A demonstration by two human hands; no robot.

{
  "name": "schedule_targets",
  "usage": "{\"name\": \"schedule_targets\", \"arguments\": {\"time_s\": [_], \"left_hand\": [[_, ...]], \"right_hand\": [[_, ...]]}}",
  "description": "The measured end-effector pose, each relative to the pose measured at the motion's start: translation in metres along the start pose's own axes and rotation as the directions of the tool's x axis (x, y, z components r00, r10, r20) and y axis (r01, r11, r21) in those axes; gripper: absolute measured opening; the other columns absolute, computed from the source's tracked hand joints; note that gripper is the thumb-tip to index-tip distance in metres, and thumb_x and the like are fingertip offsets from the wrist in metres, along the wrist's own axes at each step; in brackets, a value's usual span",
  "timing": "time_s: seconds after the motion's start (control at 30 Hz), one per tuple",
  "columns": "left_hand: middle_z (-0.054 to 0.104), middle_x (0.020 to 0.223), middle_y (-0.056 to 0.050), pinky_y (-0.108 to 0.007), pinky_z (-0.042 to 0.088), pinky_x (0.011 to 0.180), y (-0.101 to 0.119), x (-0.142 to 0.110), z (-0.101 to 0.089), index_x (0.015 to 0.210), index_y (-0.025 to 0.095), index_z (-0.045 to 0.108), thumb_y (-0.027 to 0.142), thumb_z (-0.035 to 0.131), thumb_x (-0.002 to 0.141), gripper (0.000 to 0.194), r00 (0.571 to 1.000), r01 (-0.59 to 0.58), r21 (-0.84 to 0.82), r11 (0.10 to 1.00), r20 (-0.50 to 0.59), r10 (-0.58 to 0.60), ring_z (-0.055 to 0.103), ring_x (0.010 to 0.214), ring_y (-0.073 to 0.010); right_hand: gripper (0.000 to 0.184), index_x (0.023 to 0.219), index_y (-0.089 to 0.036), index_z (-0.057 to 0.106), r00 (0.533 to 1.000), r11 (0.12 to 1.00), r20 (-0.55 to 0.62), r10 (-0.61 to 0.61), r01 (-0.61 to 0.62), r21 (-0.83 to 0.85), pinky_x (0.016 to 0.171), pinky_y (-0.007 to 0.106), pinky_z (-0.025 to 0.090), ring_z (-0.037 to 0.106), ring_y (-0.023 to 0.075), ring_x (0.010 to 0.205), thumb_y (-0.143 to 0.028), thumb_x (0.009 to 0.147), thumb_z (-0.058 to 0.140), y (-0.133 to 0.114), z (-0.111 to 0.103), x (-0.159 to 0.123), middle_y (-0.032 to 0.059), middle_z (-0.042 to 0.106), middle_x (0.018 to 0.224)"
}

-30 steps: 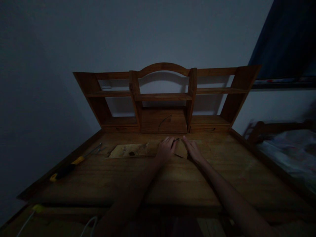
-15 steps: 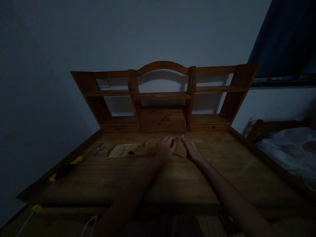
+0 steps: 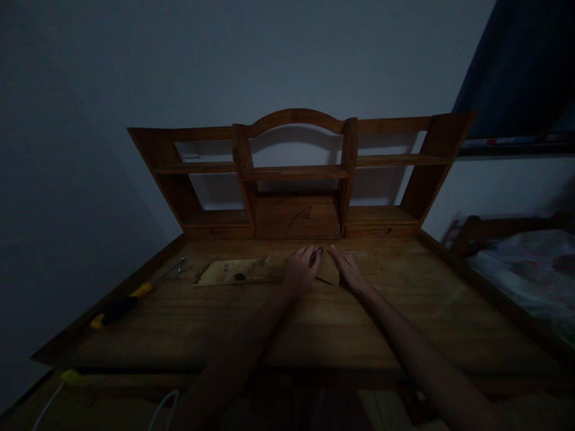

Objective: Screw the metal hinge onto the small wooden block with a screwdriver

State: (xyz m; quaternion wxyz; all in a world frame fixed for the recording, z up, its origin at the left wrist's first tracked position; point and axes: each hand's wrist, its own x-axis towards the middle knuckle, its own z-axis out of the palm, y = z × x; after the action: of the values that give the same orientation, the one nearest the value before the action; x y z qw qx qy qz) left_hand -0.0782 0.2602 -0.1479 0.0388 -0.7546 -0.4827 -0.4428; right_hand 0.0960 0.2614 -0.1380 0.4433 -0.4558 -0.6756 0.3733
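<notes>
The room is dim. My left hand point(image 3: 300, 270) rests at the right end of a flat, pale wooden board point(image 3: 240, 271) lying on the wooden desk point(image 3: 314, 323). Its fingers are pinched round a small dark thin object point(image 3: 316, 254) that I cannot make out. My right hand point(image 3: 349, 272) lies just right of it, fingers stretched out flat on the board's right end. The two hands are a few centimetres apart.
A wooden hutch with shelves point(image 3: 296, 173) stands at the back of the desk against the wall. A yellow-and-black screwdriver point(image 3: 130, 298) lies at the desk's left edge. White cables point(image 3: 162, 407) hang below the front edge. A bed point(image 3: 521, 269) is at the right.
My left hand's fingers have curled from lying flat into a pinch, lifting the small dark object at the board's right end. My right hand has barely moved.
</notes>
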Motion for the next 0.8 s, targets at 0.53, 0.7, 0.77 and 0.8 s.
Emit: {"name": "schedule_targets", "arguments": {"time_s": [0.53, 0.7, 0.77, 0.8], "left_hand": [[0.062, 0.082, -0.002, -0.025, 0.043, 0.07, 0.0011, 0.0005, -0.0037, 0.087, 0.021, 0.056, 0.029, 0.045, 0.099, 0.018, 0.999, 0.026, 0.001, 1.0, 0.039, -0.026, 0.059, 0.075, -0.0147], [0.064, 0.083, -0.002, -0.026, 0.043, 0.069, 0.0027, 0.0001, -0.0055, 0.087, 0.021, 0.056, 0.031, 0.045, 0.099, 0.019, 0.999, 0.034, 0.011, 0.999, 0.036, -0.034, 0.06, 0.074, -0.0148], [0.064, 0.082, -0.002, -0.026, 0.043, 0.068, 0.0029, 0.0001, -0.0057, 0.087, 0.021, 0.056, 0.031, 0.046, 0.099, 0.019, 0.999, 0.039, 0.02, 0.999, 0.034, -0.04, 0.061, 0.073, -0.015], [0.064, 0.081, -0.002, -0.026, 0.043, 0.068, 0.003, 0.0001, -0.0057, 0.087, 0.021, 0.056, 0.031, 0.046, 0.099, 0.019, 0.999, 0.042, 0.025, 0.999, 0.033, -0.043, 0.061, 0.073, -0.0151]], "right_hand": [[0.061, 0.055, -0.02, 0.04, 0.999, 0.999, -0.003, -0.043, 0.043, 0.012, 0.05, 0.026, 0.021, 0.031, 0.0112, 0.053, -0.071, 0.089, 0.04, 0.0032, 0.0016, 0.0016, -0.0026, 0.032, 0.054], [0.063, 0.054, -0.019, 0.042, 0.999, 0.999, -0.001, -0.033, 0.033, 0.037, 0.05, 0.026, 0.023, 0.032, 0.0113, 0.052, -0.073, 0.086, 0.042, -0.0018, 0.0015, -0.0002, -0.0025, 0.035, 0.053], [0.063, 0.055, -0.019, 0.044, 0.999, 0.998, 0.022, -0.036, 0.034, 0.045, 0.051, 0.026, 0.024, 0.034, 0.0116, 0.053, -0.073, 0.086, 0.042, -0.0034, 0.0009, -0.0009, -0.002, 0.038, 0.054], [0.063, 0.056, -0.018, 0.045, 0.999, 0.999, 0.026, -0.035, 0.033, 0.043, 0.051, 0.026, 0.024, 0.035, 0.0117, 0.053, -0.073, 0.087, 0.042, -0.0037, 0.0007, -0.0011, -0.0018, 0.038, 0.054]]}}
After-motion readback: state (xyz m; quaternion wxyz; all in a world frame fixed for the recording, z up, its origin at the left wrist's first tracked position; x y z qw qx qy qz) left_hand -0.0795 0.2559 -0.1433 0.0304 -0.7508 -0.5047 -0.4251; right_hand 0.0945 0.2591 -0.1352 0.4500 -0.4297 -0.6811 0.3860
